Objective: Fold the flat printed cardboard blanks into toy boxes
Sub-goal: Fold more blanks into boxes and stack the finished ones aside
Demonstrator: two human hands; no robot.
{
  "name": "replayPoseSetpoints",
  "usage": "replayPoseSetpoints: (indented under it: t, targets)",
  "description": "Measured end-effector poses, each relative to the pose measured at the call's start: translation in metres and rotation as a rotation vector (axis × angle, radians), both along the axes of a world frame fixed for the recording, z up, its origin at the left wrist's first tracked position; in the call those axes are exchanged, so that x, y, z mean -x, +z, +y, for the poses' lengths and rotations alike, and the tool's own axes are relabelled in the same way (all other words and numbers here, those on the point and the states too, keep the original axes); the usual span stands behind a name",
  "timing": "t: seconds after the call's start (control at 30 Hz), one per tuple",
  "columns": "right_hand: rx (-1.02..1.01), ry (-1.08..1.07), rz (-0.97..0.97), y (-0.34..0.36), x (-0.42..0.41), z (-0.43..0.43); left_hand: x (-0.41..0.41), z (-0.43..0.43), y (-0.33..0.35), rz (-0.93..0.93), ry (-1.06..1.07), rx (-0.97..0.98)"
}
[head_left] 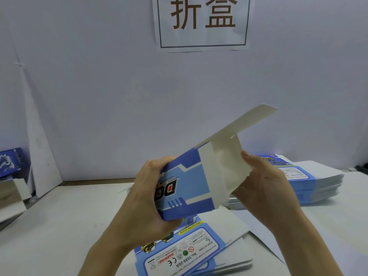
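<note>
I hold a partly formed blue printed box in the air above the table. My left hand grips its closed left end, fingers curled round the edges. My right hand pinches a grey inner flap at the open right end. A long grey lid flap sticks up and to the right. Under my hands a flat printed blank lies on top of a low pile.
A tall stack of flat blanks sits at the right on the white table. More blue printed cardboard and grey board stand at the far left. A white wall with a paper sign rises behind.
</note>
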State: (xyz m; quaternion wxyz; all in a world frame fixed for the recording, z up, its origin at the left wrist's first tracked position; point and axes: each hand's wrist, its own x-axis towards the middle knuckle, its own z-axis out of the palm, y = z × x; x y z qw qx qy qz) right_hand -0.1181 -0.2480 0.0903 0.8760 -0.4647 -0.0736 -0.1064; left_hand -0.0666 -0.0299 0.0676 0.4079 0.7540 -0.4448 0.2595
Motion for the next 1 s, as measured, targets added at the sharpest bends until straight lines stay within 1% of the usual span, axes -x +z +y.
replayPoseSetpoints:
  t: [0.03,0.1,0.13,0.2,0.3,0.37,0.43,0.53,0.6,0.63,0.7,0.77,0.87,0.93,1.0]
  targets:
    - [0.033,0.015,0.003,0.001,0.001,0.0,0.0,0.0,0.0,0.005,0.0,0.007]
    - [0.175,-0.021,-0.004,-0.002,-0.001,0.0,-0.001,0.001,-0.001,0.014,0.01,0.022]
    - [0.247,-0.082,-0.005,-0.006,-0.003,0.0,-0.001,0.0,-0.001,0.014,0.024,0.025]
    - [0.33,-0.236,0.022,-0.007,-0.004,0.006,-0.002,0.0,-0.002,0.015,0.059,0.015]
    - [0.417,-0.303,0.033,-0.006,-0.003,0.009,-0.003,0.003,-0.002,0.05,0.091,0.0]
    - [0.441,-0.26,0.007,-0.003,0.0,0.008,-0.004,0.006,-0.001,0.045,0.104,-0.003]
    - [0.481,-0.267,-0.01,-0.002,0.002,0.006,-0.004,0.006,0.001,0.023,0.111,-0.003]
    - [0.588,-0.441,-0.078,-0.003,0.001,0.007,-0.003,0.004,0.003,-0.005,0.125,0.014]
    - [0.605,-0.511,-0.097,-0.004,0.0,0.009,-0.002,0.004,0.004,-0.045,0.139,0.028]
    - [0.574,-0.504,-0.094,-0.002,0.001,0.01,-0.002,0.005,0.004,-0.06,0.138,0.034]
    - [0.525,-0.423,-0.1,-0.001,0.003,0.009,-0.002,0.007,0.006,-0.061,0.123,0.041]
    - [0.566,-0.336,-0.079,0.002,0.005,0.005,-0.002,0.008,0.007,-0.077,0.115,0.029]
    - [0.634,-0.243,0.074,0.0,0.005,0.001,-0.001,0.007,0.007,-0.117,0.106,-0.021]
    - [0.666,-0.264,0.161,-0.003,0.002,0.001,-0.001,0.008,0.005,-0.103,0.109,-0.029]
    - [0.689,-0.305,0.166,-0.004,0.001,0.002,-0.002,0.008,0.004,-0.074,0.123,-0.029]
